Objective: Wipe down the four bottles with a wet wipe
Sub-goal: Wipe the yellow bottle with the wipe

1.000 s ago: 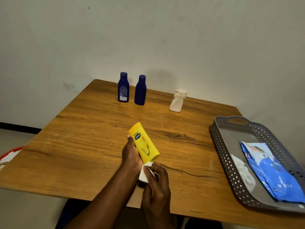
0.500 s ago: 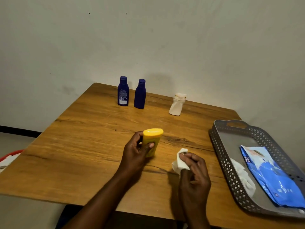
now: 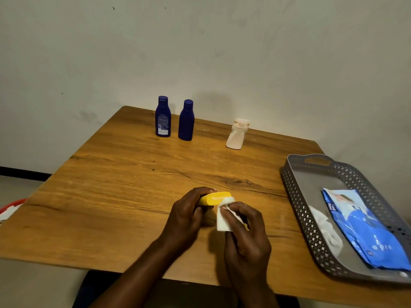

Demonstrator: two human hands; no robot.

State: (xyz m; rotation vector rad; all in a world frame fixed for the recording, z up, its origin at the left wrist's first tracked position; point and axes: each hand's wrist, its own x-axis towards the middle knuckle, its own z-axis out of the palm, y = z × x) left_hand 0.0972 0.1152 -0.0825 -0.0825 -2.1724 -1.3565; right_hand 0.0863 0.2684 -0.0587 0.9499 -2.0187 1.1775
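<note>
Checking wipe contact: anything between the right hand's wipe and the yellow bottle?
Nothing visible. The right hand presses the wet wipe straight against the yellow bottle, which the left hand grips. The other three bottles stand far back on the table.

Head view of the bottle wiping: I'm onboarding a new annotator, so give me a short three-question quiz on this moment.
1. True or false: the yellow bottle stands upright among the others at the back of the table.
2. Which hand holds the wet wipe? A) left hand B) right hand C) neither
3. Fill in: the blue wipes pack lies in the grey ____.

Key
1. False: the left hand grips it near the front, and the wipe touches it.
2. B.
3. Tray. The two dark blue bottles and the white bottle stand untouched at the back.
</note>
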